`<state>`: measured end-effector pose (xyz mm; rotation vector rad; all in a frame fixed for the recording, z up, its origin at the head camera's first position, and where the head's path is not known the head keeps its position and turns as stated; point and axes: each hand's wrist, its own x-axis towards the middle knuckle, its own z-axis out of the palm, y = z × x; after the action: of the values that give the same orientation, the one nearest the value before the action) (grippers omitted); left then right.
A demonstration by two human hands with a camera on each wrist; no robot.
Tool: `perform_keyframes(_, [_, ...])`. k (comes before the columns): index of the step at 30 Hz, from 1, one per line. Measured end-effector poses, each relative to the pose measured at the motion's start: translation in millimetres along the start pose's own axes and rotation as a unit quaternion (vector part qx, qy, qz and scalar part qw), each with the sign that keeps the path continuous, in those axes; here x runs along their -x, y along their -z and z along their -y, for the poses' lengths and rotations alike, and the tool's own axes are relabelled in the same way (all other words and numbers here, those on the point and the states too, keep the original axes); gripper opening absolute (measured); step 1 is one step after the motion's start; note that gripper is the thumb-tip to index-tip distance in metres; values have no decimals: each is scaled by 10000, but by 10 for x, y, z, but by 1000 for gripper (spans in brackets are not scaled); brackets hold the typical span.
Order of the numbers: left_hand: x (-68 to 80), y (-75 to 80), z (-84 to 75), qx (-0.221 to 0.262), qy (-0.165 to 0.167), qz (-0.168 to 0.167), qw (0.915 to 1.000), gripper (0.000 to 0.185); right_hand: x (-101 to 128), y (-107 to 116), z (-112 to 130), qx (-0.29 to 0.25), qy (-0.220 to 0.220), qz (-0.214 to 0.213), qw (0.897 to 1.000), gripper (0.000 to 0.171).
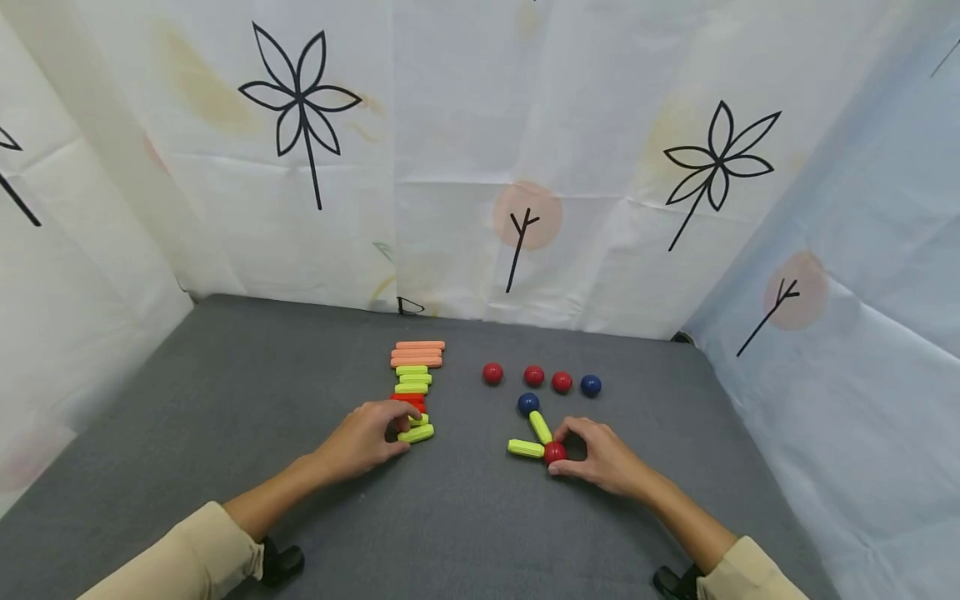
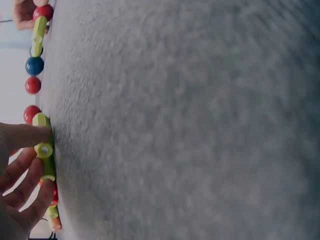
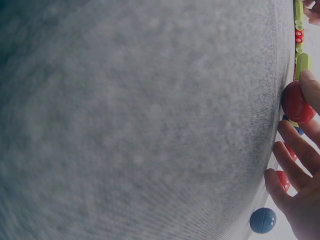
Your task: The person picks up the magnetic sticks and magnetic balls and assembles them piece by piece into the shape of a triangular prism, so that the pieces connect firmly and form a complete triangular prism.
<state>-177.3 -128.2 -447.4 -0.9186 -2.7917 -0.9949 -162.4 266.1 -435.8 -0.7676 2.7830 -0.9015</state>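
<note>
A grey counter (image 1: 225,433) carries the work. A column of orange, green and red sticks (image 1: 415,375) lies just beyond the left hand (image 1: 365,439), whose fingers (image 2: 27,135) are curled round the nearest green stick (image 1: 416,433) at the column's near end. The right hand (image 1: 600,457) pinches a red ball (image 1: 555,452) between thumb and fingers (image 3: 295,145); two green sticks (image 1: 534,437) are joined to that ball just left of those fingertips, one ending at a blue ball (image 1: 528,403). Loose balls (image 1: 542,379) lie in a row beyond. The step is judged to be fetching another stick for the ball held steady. The next move would call for the stick's end to be brought squarely against the ball.
</note>
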Motion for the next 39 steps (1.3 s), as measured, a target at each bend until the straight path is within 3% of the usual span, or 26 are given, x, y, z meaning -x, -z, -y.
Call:
perform_keyframes(6, [-60, -46, -82, -38, 95, 51, 9999, 38, -2, 4, 7, -34, 80, -49, 10000, 33])
perform_keyframes(11, [-167, -134, -197, 542, 342, 3, 9979, 36, -1, 10, 1, -53, 122, -51, 9999, 33])
perform_keyframes(18, [-518, -366, -389, 1870, 860, 123, 9785, 38, -4, 4, -4, -45, 92, -11, 9999, 33])
perform_keyframes(21, [-689, -486, -440, 2163, 926, 146, 9718, 40, -2, 4, -1, -16, 93, -34, 9999, 33])
perform_keyframes(29, [-983, -681, -552, 2197, 815, 118, 9721, 40, -5, -7, 7, 30, 27, 18, 10000, 34])
perform_keyframes(35, [-1044, -709, -580, 2140, 895, 306, 9723, 40, 0, -19, 4, -50, 108, -51, 9999, 33])
perform_keyframes(39, [-1049, -683, -556, 2284, 730, 376, 9701, 40, 3, -11, -5, -90, 107, -69, 9999, 32])
